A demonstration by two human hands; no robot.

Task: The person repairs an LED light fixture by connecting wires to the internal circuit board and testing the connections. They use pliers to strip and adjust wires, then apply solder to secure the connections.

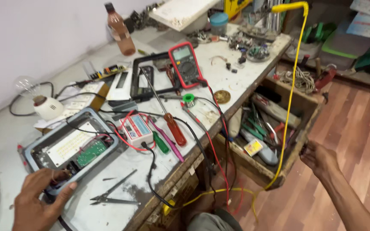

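grey lamp housing [71,147] edge gripped by left hand [39,201]; right hand [317,158] grips open wooden drawer [279,128] front edge.

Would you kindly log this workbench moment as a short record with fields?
Left hand: grips the near corner of the opened grey lamp housing
Right hand: on the edge of the open wooden drawer
Drawer contents: assorted hand tools
Bench: red multimeter, red-handled screwdriver, pliers
Cable: yellow wire hanging past the drawer

Even, soft indoor light, faint shadows, mild wide-angle bending at edges.
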